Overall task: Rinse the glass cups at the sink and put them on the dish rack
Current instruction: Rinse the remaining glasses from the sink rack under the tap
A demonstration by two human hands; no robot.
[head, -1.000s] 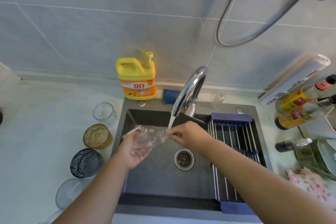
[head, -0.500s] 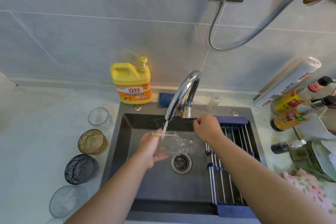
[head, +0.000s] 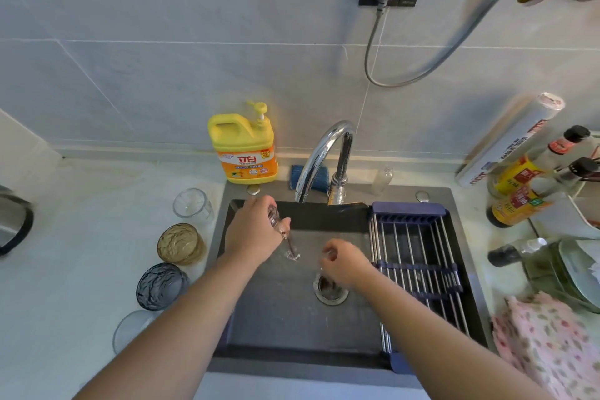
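**Item:** clear glass cup [head: 278, 221]. Just left of centre frame, over the sink [head: 285, 318]. My left hand [head: 251, 232] wraps its body and tips it down toward the basin, hiding much of it.
**Handling, as I judge it:** light, rigid, wet and therefore slippery, and brittle against steel. I would take it round the body with a full wrap, not by the thin rim.
**Right hand [head: 345, 265]:** centre frame, above the drain [head: 330, 290]. Its fingers are loosely curled and I see nothing in them.
**Dish rack [head: 415, 256]:** right of centre, bright metal rods in dark blue end pieces, laid across the sink's right part. No cup on it yet.
**Tap [head: 324, 153]:** polished chrome gooseneck above centre. I see no stream.
**Waiting cups, left side of the frame on the pale desk:**
- a clear cup [head: 193, 204]
- an amber cup [head: 180, 243], rippled
- a smoky cup [head: 162, 286], rippled
- a second clear cup [head: 130, 331], lowest and partly behind my forearm

**Detergent bottle [head: 243, 146]:** yellow plastic with a pump top, behind the sink.
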